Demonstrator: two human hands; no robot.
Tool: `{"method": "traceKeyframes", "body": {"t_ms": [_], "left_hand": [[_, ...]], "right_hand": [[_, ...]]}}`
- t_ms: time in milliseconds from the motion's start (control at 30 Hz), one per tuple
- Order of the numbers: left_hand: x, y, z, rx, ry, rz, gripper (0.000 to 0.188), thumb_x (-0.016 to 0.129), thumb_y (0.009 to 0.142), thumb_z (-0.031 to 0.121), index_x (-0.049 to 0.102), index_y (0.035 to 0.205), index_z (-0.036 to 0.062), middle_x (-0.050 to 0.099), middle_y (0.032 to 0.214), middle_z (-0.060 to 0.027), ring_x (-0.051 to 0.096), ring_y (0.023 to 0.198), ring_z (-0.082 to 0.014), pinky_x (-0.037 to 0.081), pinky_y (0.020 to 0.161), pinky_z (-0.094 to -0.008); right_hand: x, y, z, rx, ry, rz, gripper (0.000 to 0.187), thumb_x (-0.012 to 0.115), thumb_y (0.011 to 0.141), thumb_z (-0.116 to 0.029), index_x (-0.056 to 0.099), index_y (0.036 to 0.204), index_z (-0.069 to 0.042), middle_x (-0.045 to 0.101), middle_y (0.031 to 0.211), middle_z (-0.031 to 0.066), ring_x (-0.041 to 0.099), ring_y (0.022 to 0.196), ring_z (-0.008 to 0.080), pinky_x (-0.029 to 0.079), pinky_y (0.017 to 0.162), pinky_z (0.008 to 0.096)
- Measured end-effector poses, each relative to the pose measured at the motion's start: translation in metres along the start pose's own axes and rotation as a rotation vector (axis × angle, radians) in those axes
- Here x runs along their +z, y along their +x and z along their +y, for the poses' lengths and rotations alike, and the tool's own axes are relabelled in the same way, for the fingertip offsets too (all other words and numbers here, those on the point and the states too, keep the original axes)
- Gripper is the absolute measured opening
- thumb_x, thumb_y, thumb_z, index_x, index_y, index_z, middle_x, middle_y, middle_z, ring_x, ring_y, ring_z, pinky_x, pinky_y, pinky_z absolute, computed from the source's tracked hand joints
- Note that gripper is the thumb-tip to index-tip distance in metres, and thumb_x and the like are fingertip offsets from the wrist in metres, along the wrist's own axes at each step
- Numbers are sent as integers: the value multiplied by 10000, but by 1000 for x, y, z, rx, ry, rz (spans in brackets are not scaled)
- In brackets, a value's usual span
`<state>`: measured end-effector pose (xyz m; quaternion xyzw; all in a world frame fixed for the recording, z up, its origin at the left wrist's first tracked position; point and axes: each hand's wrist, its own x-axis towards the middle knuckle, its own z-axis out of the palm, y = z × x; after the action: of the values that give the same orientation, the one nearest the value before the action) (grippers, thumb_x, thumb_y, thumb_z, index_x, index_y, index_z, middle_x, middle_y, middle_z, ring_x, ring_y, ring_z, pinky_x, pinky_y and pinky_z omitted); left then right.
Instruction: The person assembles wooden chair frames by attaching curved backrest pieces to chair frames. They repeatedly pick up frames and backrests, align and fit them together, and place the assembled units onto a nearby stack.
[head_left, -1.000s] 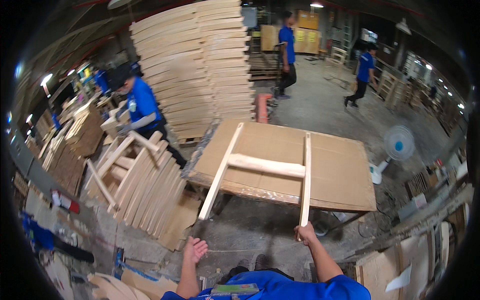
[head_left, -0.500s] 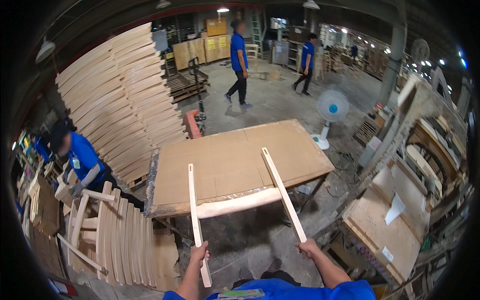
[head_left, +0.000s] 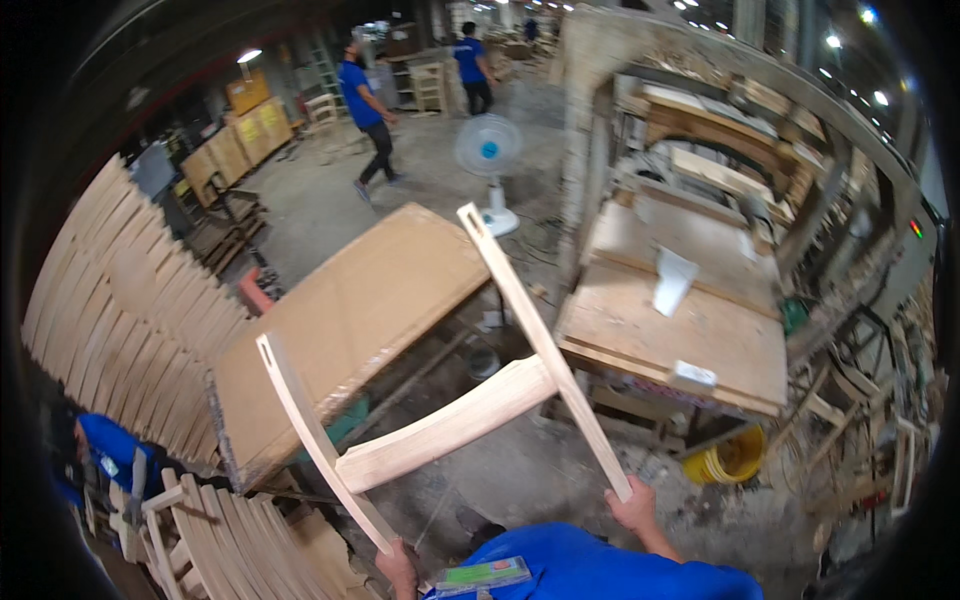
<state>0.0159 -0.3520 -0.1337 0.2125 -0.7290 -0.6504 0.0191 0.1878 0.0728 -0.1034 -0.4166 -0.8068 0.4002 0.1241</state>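
A pale wooden chair frame (head_left: 450, 425), two long posts joined by a wide curved crosspiece, is held up in front of me. My left hand (head_left: 398, 568) is closed round the near end of its left post. Round the near end of the right post, my right hand (head_left: 634, 507) is closed too. Slots show at the far ends of both posts. The left post's tip overlaps the cardboard-topped table (head_left: 340, 310) in the view; the right tip reaches past the table's far right corner.
On the right stands a wooden workbench (head_left: 690, 340) with a yellow bucket (head_left: 727, 455) below it. A white fan (head_left: 490, 160) is beyond the table. Stacked wooden parts (head_left: 120, 300) fill the left, near a co-worker (head_left: 120, 450). Two people (head_left: 365, 110) walk farther off.
My view has swung to the right, bringing the workbench nearer the middle. The chair frame has come off the table area, lifted and tilted, with both hands still on its posts.
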Motion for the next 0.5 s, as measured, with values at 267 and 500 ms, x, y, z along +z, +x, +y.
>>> {"method": "traceKeyframes", "body": {"t_ms": [267,500], "left_hand": [[103,-132,-17,141,441,-344,263,756,890,205,663,897,-41,686,695,-126,675,603,-227,531,578,-385],[262,-136,37,500,790,-672,496,714,872,447,711,928,-46,701,821,-300,722,819,-467,555,728,-524]], "right_hand": [[-138,-69,166,222,161,347,324,804,869,-250,661,980,18,686,753,91,663,669,203,535,643,395],[-202,-65,191,575,157,469,444,813,849,-325,717,1075,45,746,952,247,745,948,382,557,827,453]]}}
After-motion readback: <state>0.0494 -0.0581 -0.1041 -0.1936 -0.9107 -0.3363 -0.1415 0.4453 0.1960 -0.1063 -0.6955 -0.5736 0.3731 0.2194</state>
